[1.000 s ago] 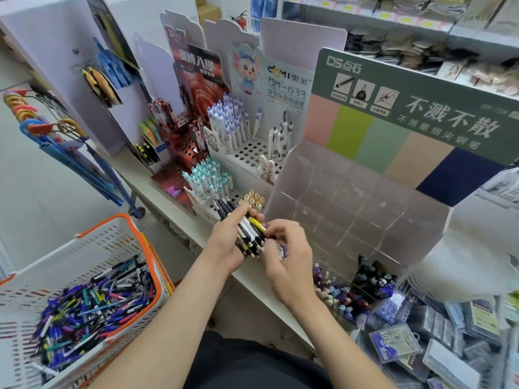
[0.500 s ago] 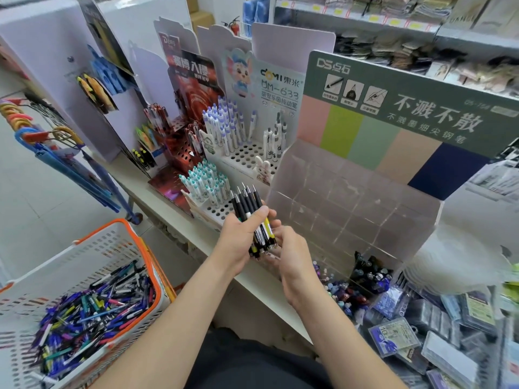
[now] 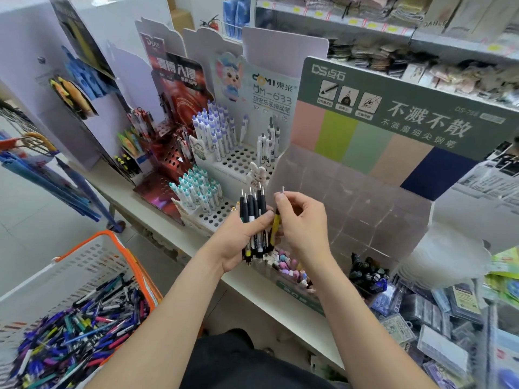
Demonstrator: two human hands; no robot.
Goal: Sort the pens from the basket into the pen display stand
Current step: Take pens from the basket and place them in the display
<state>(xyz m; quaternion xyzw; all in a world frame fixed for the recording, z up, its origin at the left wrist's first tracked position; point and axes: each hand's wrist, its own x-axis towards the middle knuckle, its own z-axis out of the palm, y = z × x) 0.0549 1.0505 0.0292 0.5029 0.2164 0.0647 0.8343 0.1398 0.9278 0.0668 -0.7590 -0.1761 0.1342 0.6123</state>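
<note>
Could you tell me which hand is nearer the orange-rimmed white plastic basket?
Left. The left hand, gripping black pens, is up-right of the orange-rimmed white plastic basket; the right hand, pinching a yellow pen, is farther right.

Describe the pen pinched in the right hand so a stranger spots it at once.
Find the green DS display board; two hands meet before it. The left hand grips a bundle of pens; the right hand pinches the yellow pen at its right edge. Its bright barrel stands out from the black grips.
</note>
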